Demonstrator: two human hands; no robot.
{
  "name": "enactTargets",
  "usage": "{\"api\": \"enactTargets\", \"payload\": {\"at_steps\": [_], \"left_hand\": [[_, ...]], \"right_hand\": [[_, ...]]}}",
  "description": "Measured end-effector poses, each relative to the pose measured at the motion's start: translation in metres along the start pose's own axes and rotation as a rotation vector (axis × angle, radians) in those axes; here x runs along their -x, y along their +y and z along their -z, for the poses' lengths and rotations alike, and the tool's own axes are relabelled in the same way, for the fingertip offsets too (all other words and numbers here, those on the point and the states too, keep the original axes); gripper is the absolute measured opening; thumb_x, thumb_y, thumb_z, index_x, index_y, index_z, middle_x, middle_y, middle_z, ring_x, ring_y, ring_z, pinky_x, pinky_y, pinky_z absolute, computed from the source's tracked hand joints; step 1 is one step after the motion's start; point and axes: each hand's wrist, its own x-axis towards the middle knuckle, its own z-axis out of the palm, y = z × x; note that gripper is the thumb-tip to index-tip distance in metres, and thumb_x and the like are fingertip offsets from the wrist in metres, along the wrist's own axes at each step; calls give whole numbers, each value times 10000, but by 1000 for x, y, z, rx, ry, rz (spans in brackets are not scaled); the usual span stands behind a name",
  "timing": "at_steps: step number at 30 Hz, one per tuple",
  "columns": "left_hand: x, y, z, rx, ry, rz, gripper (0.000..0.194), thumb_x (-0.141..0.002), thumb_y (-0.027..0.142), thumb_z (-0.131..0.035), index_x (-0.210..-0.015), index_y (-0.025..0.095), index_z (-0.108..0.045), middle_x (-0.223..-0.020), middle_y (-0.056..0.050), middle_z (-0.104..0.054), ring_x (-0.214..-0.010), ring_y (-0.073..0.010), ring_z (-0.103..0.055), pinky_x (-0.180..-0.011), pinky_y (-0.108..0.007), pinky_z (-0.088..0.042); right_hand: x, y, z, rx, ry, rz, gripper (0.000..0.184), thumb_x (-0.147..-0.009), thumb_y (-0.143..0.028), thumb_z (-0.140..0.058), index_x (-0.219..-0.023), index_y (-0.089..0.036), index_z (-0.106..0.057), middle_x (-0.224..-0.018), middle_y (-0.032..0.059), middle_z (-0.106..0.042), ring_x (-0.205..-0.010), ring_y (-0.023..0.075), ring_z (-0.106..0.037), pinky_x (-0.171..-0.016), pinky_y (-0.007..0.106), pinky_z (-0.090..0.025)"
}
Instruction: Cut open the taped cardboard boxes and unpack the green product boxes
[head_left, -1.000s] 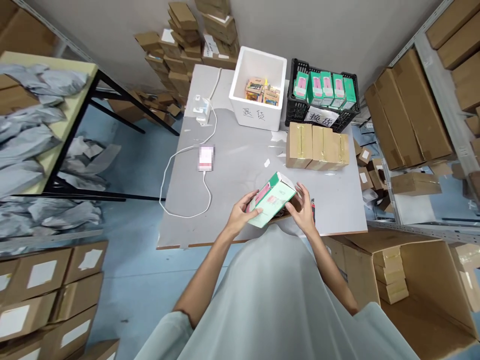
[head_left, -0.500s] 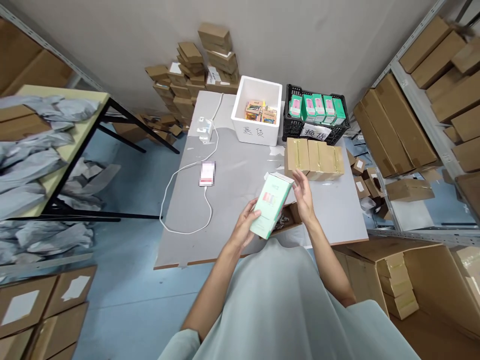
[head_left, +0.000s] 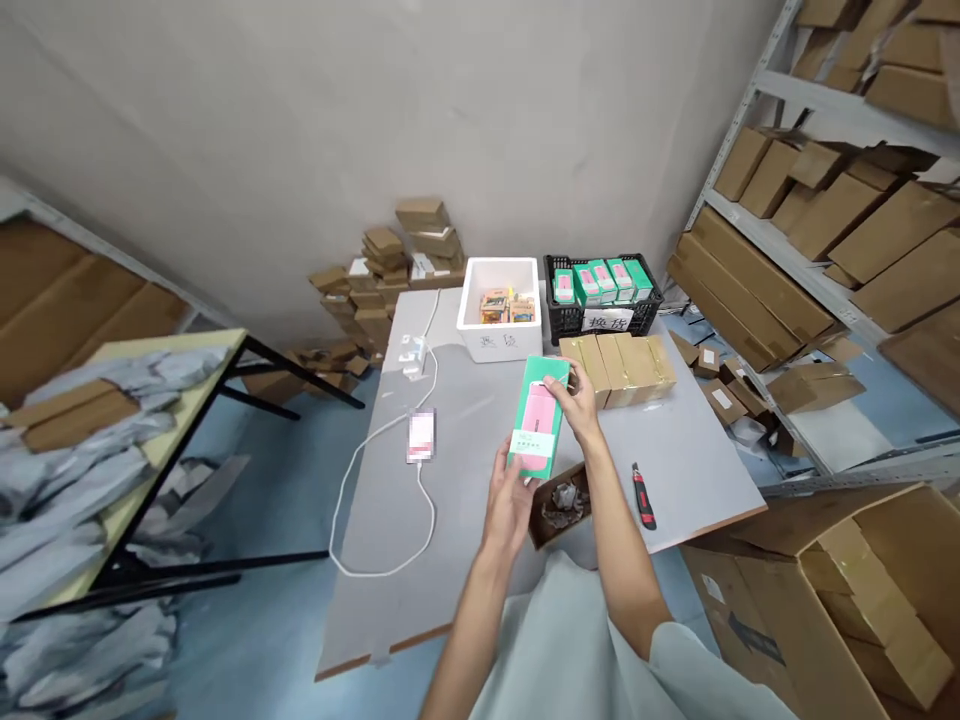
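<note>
A green product box (head_left: 538,415) with a pink bottle-like picture on its face is held upright over the table. My left hand (head_left: 511,497) grips its lower end, and my right hand (head_left: 576,400) is closed on its upper right corner, thumb on the front. Below them sits an open cardboard box (head_left: 538,530) with crumpled paper inside. To the right lies a red and black utility knife (head_left: 643,497). Behind my hands stand several taped brown boxes (head_left: 626,368). Beyond those, a black crate (head_left: 564,322) holds several matching green boxes.
A white foam box (head_left: 500,343) with small colourful packs stands at the table's back. On the left, a phone (head_left: 421,436) lies with its white cable (head_left: 341,520) looped across the table (head_left: 390,610). A big open carton (head_left: 757,600) is at the right, shelves beyond.
The green box has been turned so its pink-pictured face shows, and lifted away from me. My right hand has closed on its top. The view has tilted up, baring the knife.
</note>
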Motion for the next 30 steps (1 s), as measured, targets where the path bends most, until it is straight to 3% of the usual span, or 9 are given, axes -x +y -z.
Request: {"api": "enactTargets", "payload": {"at_steps": [3,7,13,16,18,23,26,30], "left_hand": [[3,8,-10,-97,-21,-50,644,-776,348,-1089,-1331,291,-767,-1279,-20,-848,-1081,-168,-793,-949,-275,-610],[6,8,-20,-63,-59,24,620,-843,330,-1032,-1393,266,-755,-1300,-63,-856,-1093,-202,-816,-951,-306,-628],[2,-25,-31,141,-202,354,405,-1032,478,-815,-1371,258,-778,-1289,-89,-875,-1178,-259,-843,-1044,-379,-676],[5,-51,-40,102,-266,437,481,-1044,584,-777,-1400,260,-772,-1367,-108,-855,-1283,-285,-819,-1111,-399,-661],[9,-66,-47,-4,-240,373,507,-1026,548,-823,-1448,277,-747,-1384,-100,-848,-1266,-291,-820,-1120,-438,-658],[23,-90,-63,-230,-145,150,687,-898,442,-1001,-1501,296,-704,-1424,-112,-826,-1223,-300,-823,-1174,-530,-622],[32,-98,-69,-268,-76,81,674,-804,363,-1075,-1385,262,-747,-1277,-102,-861,-1177,-290,-832,-1162,-497,-627],[41,-99,-65,-204,-41,58,601,-827,323,-1050,-1348,251,-757,-1283,-92,-863,-1142,-268,-842,-1108,-446,-665]], "right_hand": [[-4,-4,0,-16,68,-16,597,-833,-695,-880,-1199,-259,-702,-1096,40,-775,-999,242,-716,-934,350,-605],[2,-19,15,-67,84,-9,613,-855,-668,-903,-1277,-273,-701,-1230,61,-792,-1111,258,-743,-1023,373,-620],[7,-38,74,-307,-83,-131,654,-873,-620,-904,-1400,-350,-626,-1285,52,-811,-1071,270,-787,-860,362,-656],[6,-32,105,-326,-24,-170,646,-832,-578,-919,-1352,-343,-618,-1243,43,-817,-976,255,-784,-728,320,-625],[4,-24,124,-290,48,-162,612,-818,-566,-915,-1298,-318,-628,-1200,51,-822,-969,253,-777,-710,309,-609],[0,-8,160,-180,113,-145,595,-785,-566,-925,-1236,-282,-661,-1171,75,-826,-1046,278,-781,-840,364,-644],[-3,-7,167,-163,55,-170,609,-786,-579,-941,-1250,-284,-680,-1203,76,-826,-1036,276,-790,-871,381,-660],[-6,-12,168,-181,-88,-154,627,-816,-637,-952,-1287,-298,-715,-1314,68,-797,-1052,243,-781,-895,354,-660]]}}
